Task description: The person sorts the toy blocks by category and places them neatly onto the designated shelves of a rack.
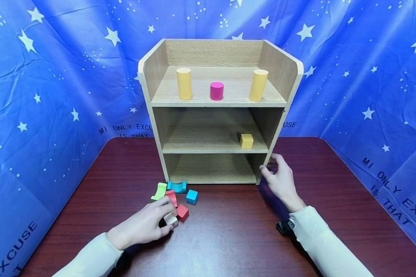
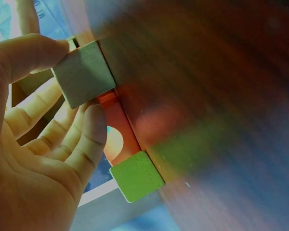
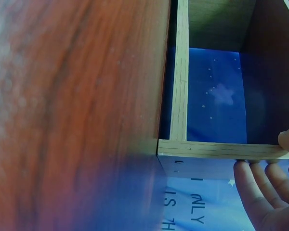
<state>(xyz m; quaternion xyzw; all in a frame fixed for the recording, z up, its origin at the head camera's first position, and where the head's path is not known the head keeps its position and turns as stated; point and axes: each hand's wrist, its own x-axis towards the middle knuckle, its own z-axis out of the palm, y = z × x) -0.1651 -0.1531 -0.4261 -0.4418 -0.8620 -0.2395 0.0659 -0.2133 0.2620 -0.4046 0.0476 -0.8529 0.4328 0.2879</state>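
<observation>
My left hand [image 1: 147, 221] pinches a white cube [image 1: 171, 219] low over the table; in the left wrist view the cube [image 2: 84, 74] looks grey between thumb and fingers. Close about it lie a red cube [image 1: 182, 212], a red arch block [image 1: 171, 197] partly behind the fingers, a lime green arch block [image 1: 159, 191], a blue arch block [image 1: 177, 187] and a blue cube [image 1: 192, 196]. At the wooden shelf [image 1: 209, 149], my right hand [image 1: 281, 182] grips the lower right side panel. The right wrist view has its thumb on one side of the panel edge [image 3: 221, 149], fingers on the other.
On the top shelf stand two yellow cylinders [image 1: 184, 84] [image 1: 258, 85] with a magenta cylinder [image 1: 216, 91] between them. A yellow cube [image 1: 246, 141] sits at the middle shelf's right. Blue star-patterned cloth [image 1: 360, 77] surrounds the dark red table [image 1: 228, 231].
</observation>
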